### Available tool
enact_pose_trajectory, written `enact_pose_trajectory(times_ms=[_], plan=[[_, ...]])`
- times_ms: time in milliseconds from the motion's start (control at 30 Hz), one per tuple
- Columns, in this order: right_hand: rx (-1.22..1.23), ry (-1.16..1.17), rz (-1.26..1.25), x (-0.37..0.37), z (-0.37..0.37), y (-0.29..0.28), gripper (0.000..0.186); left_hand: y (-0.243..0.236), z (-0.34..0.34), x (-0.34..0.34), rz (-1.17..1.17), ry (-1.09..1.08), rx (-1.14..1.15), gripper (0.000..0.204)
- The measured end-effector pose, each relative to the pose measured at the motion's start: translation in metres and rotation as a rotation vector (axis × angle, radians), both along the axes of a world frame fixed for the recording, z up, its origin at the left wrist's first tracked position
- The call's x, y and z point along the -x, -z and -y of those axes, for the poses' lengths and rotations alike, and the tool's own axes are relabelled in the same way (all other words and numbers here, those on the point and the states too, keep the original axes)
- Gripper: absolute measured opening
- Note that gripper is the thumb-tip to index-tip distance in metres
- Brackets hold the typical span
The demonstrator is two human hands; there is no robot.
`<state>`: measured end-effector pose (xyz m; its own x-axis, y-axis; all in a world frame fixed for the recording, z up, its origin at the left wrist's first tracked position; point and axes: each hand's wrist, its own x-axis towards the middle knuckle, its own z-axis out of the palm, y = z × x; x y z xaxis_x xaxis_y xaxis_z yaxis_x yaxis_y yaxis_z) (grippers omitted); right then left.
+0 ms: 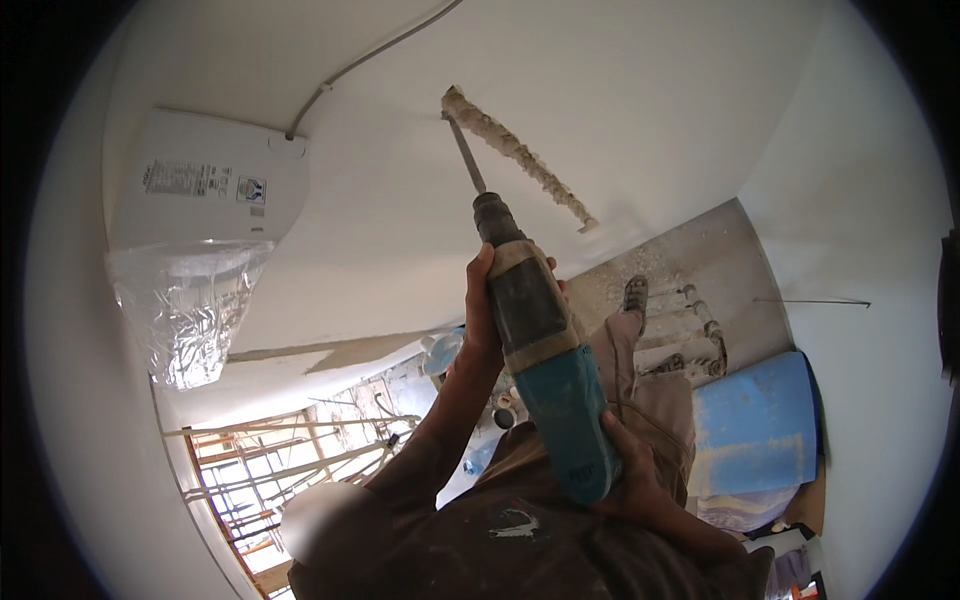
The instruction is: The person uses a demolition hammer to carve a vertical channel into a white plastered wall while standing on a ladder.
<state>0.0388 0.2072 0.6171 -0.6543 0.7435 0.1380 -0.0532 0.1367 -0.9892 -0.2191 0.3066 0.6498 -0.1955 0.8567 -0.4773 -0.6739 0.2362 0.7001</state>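
A teal and black rotary hammer (560, 400) slants up across the middle, its chisel bit (465, 155) pointing at the white wall. The bit's tip meets the wall at or just beside the upper end of a rough groove (520, 155), which runs down to the right and bares crumbly grey-brown material. My left hand (483, 305) wraps round the hammer's front housing from the left, behind the dark collar. Lower down, my right hand (628, 460) is closed at the hammer's rear end; its grip there is partly hidden by the body.
On the left wall hangs a white air-conditioner-like unit (220, 190), partly in clear plastic (195, 310), with a grey cable (370, 62). A thin rod (815, 302) juts from the right wall. A blue sheet (755, 420) stands lower right. My sandalled foot (636, 292) is below; a barred window (290, 470) is lower left.
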Motion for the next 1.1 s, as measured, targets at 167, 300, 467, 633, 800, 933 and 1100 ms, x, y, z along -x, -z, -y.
enact_pose_trajectory(times_ms=[167, 300, 467, 633, 800, 933, 1100], plan=[[0.062, -0.054, 0.038, 0.009, 0.009, 0.006, 0.111, 0.005, 0.002, 0.013, 0.055, 0.021, -0.023, 0.062], [-0.007, -0.037, -0.02, 0.017, 0.008, 0.003, 0.113, 0.01, 0.009, 0.019, 0.107, 0.016, -0.084, 0.063], [0.003, -0.032, -0.074, 0.021, 0.016, 0.014, 0.112, 0.014, 0.01, 0.02, 0.164, 0.037, -0.145, 0.064], [-0.071, -0.002, 0.08, 0.016, 0.013, 0.012, 0.114, 0.016, 0.008, 0.017, 0.183, 0.021, -0.107, 0.062], [-0.074, 0.028, 0.062, 0.001, -0.006, -0.005, 0.109, 0.011, 0.002, 0.002, 0.058, 0.021, -0.091, 0.06], [0.018, 0.081, 0.001, 0.0, -0.012, -0.003, 0.107, 0.022, -0.006, 0.0, 0.07, -0.011, -0.017, 0.059], [0.023, 0.076, 0.018, 0.003, -0.008, 0.01, 0.111, 0.01, -0.006, -0.002, 0.013, 0.004, -0.043, 0.062]])
